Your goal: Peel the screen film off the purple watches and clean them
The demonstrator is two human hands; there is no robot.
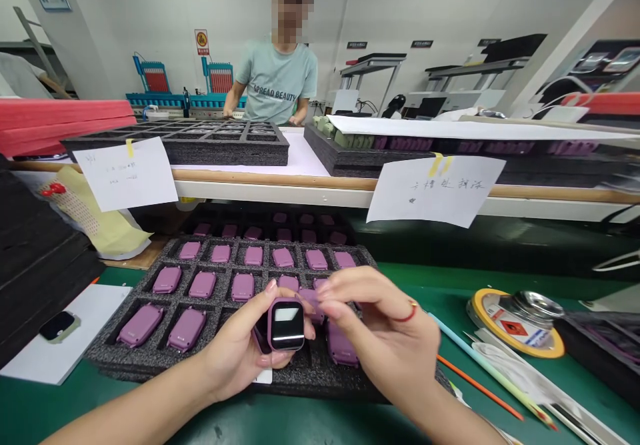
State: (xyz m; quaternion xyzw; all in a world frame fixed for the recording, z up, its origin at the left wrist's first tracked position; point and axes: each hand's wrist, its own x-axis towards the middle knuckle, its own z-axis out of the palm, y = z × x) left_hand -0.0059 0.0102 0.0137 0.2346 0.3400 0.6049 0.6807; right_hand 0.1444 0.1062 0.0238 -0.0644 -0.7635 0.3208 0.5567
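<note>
My left hand [245, 338] is closed around a smartwatch [287, 325] with a dark, reflecting screen and a purple rim. The screen faces me. Just right of the watch, the thumb and fingertips of my right hand [380, 325] pinch a small purple piece [311, 301]. Whether that piece is joined to the watch I cannot tell. Below both hands lies a black foam tray [107, 338], its pockets holding several purple watch cases [186, 329]. My hands hide part of the front rows.
At left, a green-rimmed watch [60, 326] rests on white paper [30, 358]. To the right lie a yellow-edged tin [483, 308], a light-blue stick [480, 358] and an orange stick [480, 386]. A shelf [280, 190] with foam trays crosses ahead; a person [277, 75] stands behind it.
</note>
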